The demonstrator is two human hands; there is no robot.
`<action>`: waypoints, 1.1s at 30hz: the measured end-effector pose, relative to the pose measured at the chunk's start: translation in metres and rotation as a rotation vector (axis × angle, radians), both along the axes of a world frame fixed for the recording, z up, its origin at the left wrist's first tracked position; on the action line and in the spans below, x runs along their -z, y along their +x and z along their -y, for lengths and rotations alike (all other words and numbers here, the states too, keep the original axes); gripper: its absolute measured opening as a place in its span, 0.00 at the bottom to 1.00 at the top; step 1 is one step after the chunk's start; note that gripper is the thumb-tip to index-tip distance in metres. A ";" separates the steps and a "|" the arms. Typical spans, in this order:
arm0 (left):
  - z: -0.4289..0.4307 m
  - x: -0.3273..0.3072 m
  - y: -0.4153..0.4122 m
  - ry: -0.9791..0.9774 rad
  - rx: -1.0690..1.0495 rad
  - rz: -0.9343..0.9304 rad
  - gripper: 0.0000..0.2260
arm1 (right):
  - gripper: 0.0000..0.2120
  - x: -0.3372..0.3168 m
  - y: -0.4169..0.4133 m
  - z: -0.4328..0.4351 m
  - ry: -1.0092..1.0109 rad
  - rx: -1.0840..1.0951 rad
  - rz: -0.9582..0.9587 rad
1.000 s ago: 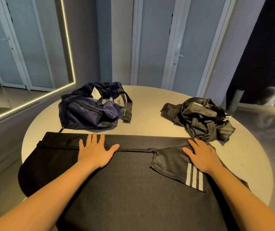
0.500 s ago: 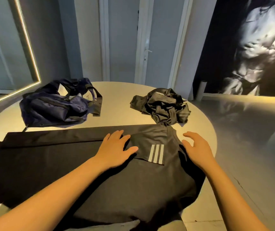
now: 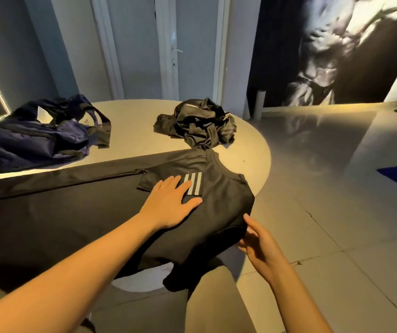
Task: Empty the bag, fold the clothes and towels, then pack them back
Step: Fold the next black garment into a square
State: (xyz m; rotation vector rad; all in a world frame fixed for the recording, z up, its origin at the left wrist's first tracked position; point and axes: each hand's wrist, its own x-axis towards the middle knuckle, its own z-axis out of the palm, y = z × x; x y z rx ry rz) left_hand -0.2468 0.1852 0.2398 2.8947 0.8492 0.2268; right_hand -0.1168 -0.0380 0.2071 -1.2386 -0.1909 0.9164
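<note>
Left hand [image 3: 173,203]: pressing flat, pinning black shirt [image 3: 72,212].
Right hand [image 3: 257,239]: reaching open-fingered for cloth overhanging right edge of table [image 3: 132,131].
Fold: likely wanting one straight inward crease.

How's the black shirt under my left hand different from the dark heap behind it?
The black shirt lies spread flat; the dark heap is crumpled. The shirt overhangs the table edge; the heap sits fully on it. The left hand presses the shirt; no hand touches the heap. Both are dark.
</note>
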 end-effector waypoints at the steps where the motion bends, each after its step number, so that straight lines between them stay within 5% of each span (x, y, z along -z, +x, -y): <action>1: -0.001 0.000 0.001 0.009 0.001 0.001 0.37 | 0.16 0.003 -0.001 0.005 0.014 -0.047 0.020; 4: -0.002 0.001 0.000 0.016 -0.002 0.005 0.38 | 0.07 0.011 -0.002 0.021 0.002 -0.138 0.084; 9: 0.001 0.000 -0.001 0.018 0.002 0.009 0.37 | 0.18 0.019 -0.009 0.053 -0.075 -0.306 0.189; 13: 0.002 -0.002 0.000 0.023 -0.004 0.004 0.37 | 0.12 0.016 -0.023 0.080 -0.214 -0.371 0.269; 22: 0.027 -0.023 -0.010 0.105 0.000 0.159 0.27 | 0.13 -0.025 -0.040 0.104 -0.315 -0.256 0.384; 28: 0.136 -0.029 -0.056 -0.065 0.313 0.536 0.11 | 0.20 -0.059 -0.048 0.096 -0.222 -0.112 0.416; 33: 0.180 -0.033 -0.080 0.045 0.508 0.545 0.23 | 0.21 -0.095 -0.057 0.080 -0.111 -0.062 0.378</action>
